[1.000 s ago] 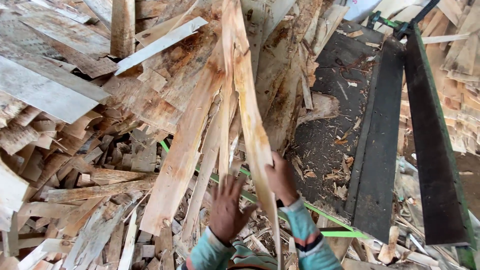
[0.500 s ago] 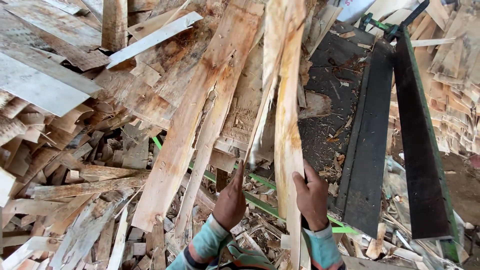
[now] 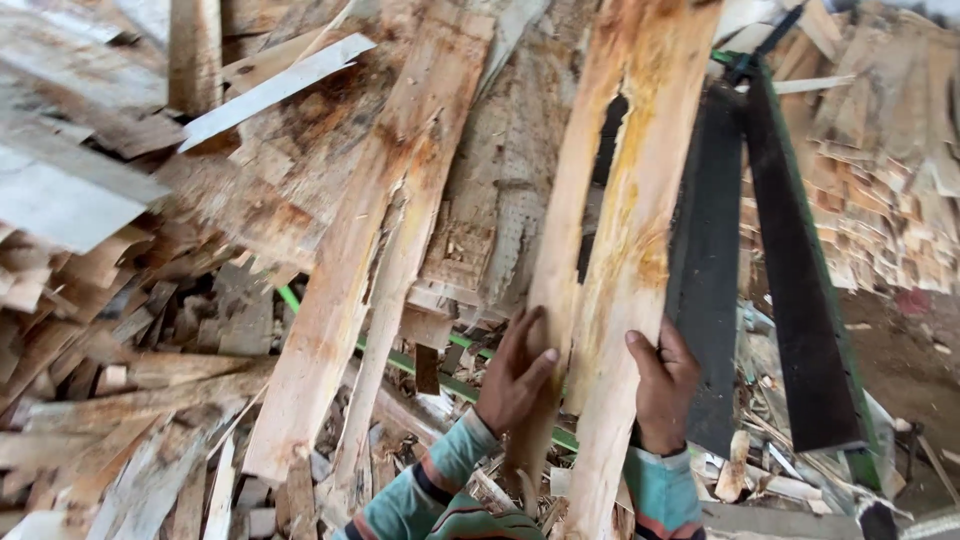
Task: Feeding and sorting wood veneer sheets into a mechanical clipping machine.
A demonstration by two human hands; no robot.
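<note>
A long split strip of pale wood veneer (image 3: 620, 230), with a dark crack down its upper middle, stands nearly upright in front of me. My left hand (image 3: 512, 378) presses flat against its left edge near the bottom. My right hand (image 3: 662, 385) grips its right edge at about the same height. Both sleeves are striped teal. The strip's lower end runs down between my arms, out of view.
More long veneer strips (image 3: 350, 300) lean on a big heap of wood scraps (image 3: 110, 300) at left. A dark green-edged conveyor frame (image 3: 790, 290) runs up the right side. A green pipe (image 3: 400, 357) crosses behind the strips. More stacked scraps (image 3: 890, 170) lie far right.
The strip has swung from leaning left to standing nearly upright and further right. Both hands have moved right and up with it, now gripping either edge.
</note>
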